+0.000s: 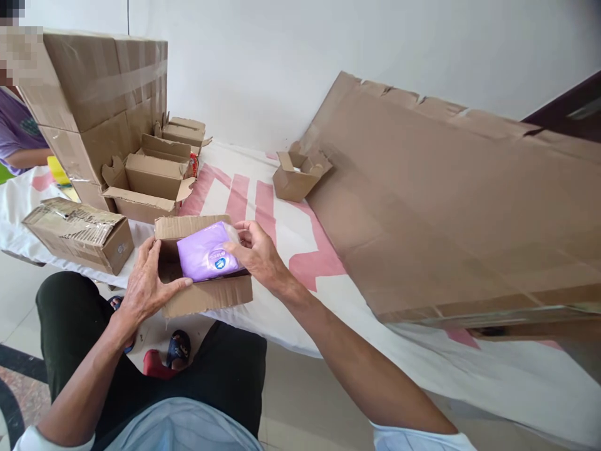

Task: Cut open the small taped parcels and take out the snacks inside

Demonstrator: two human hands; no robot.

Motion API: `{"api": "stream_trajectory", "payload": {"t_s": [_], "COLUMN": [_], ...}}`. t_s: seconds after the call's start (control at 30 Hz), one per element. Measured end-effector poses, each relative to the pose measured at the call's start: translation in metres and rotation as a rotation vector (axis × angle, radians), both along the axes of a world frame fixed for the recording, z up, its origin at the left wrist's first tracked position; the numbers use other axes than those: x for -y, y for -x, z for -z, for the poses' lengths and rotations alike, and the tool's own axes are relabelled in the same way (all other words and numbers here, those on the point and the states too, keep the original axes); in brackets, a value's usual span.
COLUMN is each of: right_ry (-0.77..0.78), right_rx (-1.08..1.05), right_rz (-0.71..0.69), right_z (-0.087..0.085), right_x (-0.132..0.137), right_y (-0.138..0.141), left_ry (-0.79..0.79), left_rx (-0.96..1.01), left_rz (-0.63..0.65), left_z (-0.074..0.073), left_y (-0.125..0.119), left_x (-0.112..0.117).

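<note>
Cloth-covered desk (335, 307), with large cardboard (451, 207) at right and stacked cartons (96, 88) at left. Near edge: open box (206, 297), its left end held by the left hand (148, 285). The right hand's (260, 254) grip pinches the purple pack (200, 250), tilted in the box's mouth.
</note>
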State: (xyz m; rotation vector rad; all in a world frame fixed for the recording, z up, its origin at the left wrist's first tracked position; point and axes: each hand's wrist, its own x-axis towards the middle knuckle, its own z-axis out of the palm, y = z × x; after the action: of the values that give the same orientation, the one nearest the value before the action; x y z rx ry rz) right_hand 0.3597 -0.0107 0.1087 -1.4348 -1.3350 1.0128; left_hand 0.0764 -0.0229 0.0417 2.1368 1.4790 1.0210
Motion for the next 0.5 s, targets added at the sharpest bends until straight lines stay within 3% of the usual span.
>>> {"api": "stream_trajectory", "payload": {"t_s": [0.17, 0.33, 0.5], "right_ry": [-0.03, -0.092, -0.145], "right_rx": [-0.194, -0.335, -0.414], "right_rz": [0.026, 0.075, 0.091], "right_z": [-0.008, 0.001, 0.009], "right_x": [0.006, 0.005, 0.004], "right_y": [-0.011, -0.013, -0.009], "left_ry": [-0.002, 0.014, -0.043], "left_rx": [-0.037, -0.138, -0.153], "left_rz": [0.016, -0.025, 0.031], "left_z": [-0.004, -0.012, -0.028], "left_y": [0.004, 0.008, 0.008], "left_x": [-0.009, -0.015, -0.016]}}
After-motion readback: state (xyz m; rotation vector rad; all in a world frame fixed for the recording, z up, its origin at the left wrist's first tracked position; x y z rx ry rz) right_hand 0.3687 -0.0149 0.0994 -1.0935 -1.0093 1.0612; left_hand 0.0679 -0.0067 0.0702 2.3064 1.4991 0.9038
